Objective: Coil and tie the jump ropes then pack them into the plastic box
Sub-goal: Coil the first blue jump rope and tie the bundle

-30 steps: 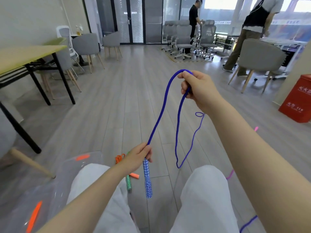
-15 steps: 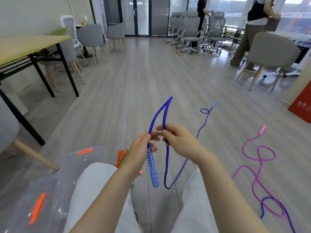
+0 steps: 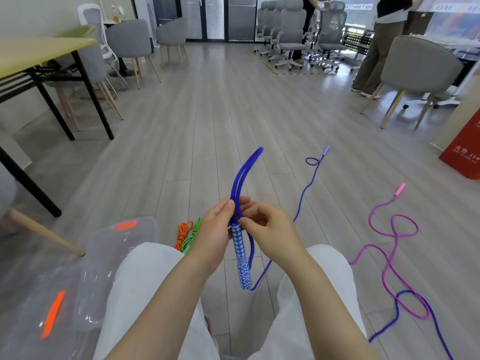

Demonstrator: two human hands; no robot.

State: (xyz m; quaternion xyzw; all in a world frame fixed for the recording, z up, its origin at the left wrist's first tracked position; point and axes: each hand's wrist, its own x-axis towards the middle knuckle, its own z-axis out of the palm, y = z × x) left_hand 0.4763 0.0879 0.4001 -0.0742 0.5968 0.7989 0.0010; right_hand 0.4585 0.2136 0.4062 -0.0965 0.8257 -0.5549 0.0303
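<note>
Head view: a seated person starts the first fold of a blue jump rope, with most of the coiling and all of the packing judged to be ahead.

Head view: the left hand point(image 3: 213, 236) closes its grip around the top of the blue-and-white patterned handle point(image 3: 242, 258) of the blue woven jump rope point(image 3: 241, 175), and the right hand point(image 3: 270, 229) pinches the cord just beside it, so one short loop stands up above both hands. The rest of that cord trails away across the grey wooden floor point(image 3: 207, 113). A pink jump rope point(image 3: 389, 245) lies loose on the floor to the right, uncoiled. A small orange and green rope bundle point(image 3: 188, 233) sits on the floor beside the clear plastic box with orange clips point(image 3: 114, 255), not inside it.
</note>
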